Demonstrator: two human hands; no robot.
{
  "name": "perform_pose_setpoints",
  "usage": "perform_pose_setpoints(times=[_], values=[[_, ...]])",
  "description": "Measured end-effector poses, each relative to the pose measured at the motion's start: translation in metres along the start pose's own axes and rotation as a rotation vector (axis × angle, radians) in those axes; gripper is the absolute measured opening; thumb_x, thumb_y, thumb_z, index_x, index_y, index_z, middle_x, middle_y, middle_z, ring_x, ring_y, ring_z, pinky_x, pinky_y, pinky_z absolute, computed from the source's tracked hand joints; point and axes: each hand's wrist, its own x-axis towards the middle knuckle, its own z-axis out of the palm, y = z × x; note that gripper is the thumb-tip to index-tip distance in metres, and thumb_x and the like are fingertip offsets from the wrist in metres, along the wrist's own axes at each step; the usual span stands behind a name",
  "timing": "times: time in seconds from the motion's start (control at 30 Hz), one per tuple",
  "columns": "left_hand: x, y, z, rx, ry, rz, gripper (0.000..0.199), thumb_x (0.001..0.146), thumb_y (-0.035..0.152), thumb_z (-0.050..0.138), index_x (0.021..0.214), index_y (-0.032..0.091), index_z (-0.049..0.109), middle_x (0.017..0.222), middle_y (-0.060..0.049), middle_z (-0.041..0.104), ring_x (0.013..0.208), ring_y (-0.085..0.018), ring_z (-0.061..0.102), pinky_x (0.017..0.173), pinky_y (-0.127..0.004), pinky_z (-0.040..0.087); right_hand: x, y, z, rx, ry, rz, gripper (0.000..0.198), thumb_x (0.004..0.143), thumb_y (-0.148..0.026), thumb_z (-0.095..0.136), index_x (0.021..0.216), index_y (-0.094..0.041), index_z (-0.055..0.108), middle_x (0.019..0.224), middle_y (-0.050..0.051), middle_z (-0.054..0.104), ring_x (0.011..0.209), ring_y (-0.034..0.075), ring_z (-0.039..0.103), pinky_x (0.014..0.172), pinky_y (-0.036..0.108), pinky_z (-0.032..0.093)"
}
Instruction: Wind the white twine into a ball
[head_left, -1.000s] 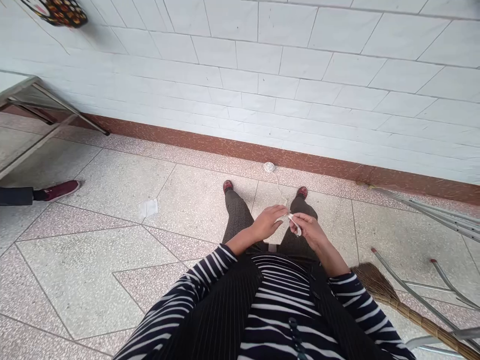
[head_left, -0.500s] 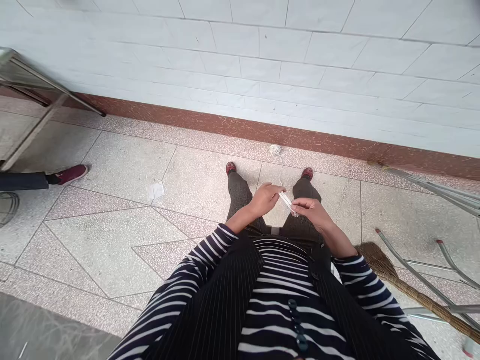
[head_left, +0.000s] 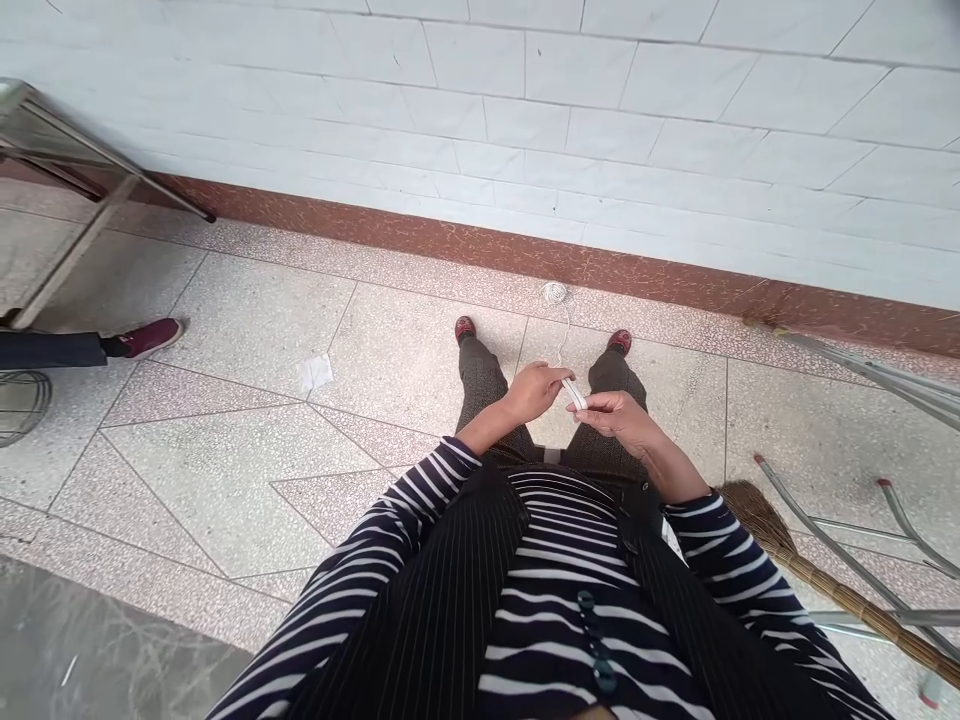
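Between my two hands, in front of my lap, is a short bundle of white yarn strands (head_left: 574, 393). My left hand (head_left: 535, 391) is closed around its upper end, thumb and fingers together. At the lower end, my right hand (head_left: 615, 415) pinches the strands between thumb and fingers. A single thread runs up from near my left fingers to a ball of white yarn (head_left: 555, 292), which lies on the floor by the wall. Finer detail inside my grip is hidden.
A straw broom (head_left: 757, 515) and metal-legged stools (head_left: 825, 540) are at my right. Over on the left stand a metal-framed table (head_left: 82, 235) and another person's foot in a red shoe (head_left: 152, 338). A white paper scrap (head_left: 314, 373) lies on the floor.
My right hand has moved up slightly toward my left hand, and the visible stretch of yarn between them is shorter. The view has shifted a little.
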Motion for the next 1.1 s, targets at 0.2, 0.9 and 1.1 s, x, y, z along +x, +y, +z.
perform_pose_setpoints(times=[0.2,0.9,1.1], values=[[-0.017,-0.001,0.025,-0.329,-0.103,-0.172,0.035,0.098,0.033,0.048,0.090,0.013,0.075,0.085,-0.003,0.073,0.076,-0.014,0.062,0.077,-0.023,0.045,0.001,-0.005,0.010,0.119,0.150,-0.124,0.034,0.069,-0.044,0.085,0.092,-0.020,0.082,0.083,0.007,0.078,0.040,0.007,0.047,0.035,0.022,0.021],[-0.022,0.014,-0.014,-1.139,-0.074,-0.278,0.048,0.079,0.057,0.075,0.080,0.009,0.073,0.078,-0.011,0.074,0.084,-0.020,0.069,0.093,-0.036,0.048,0.008,0.044,-0.006,-0.487,0.328,-0.239,0.030,0.080,-0.017,0.070,0.105,-0.031,0.078,0.065,-0.002,0.068,0.062,0.019,0.058,0.065,0.027,0.042],[0.006,-0.010,-0.011,-1.206,-0.029,-0.437,0.049,0.073,0.055,0.081,0.079,0.008,0.068,0.063,-0.005,0.067,0.069,-0.017,0.067,0.082,-0.033,0.049,-0.013,0.035,0.016,-0.450,0.076,-0.205,0.020,0.085,-0.029,0.065,0.098,-0.026,0.079,0.073,0.000,0.073,0.062,0.019,0.066,0.067,0.030,0.048]])
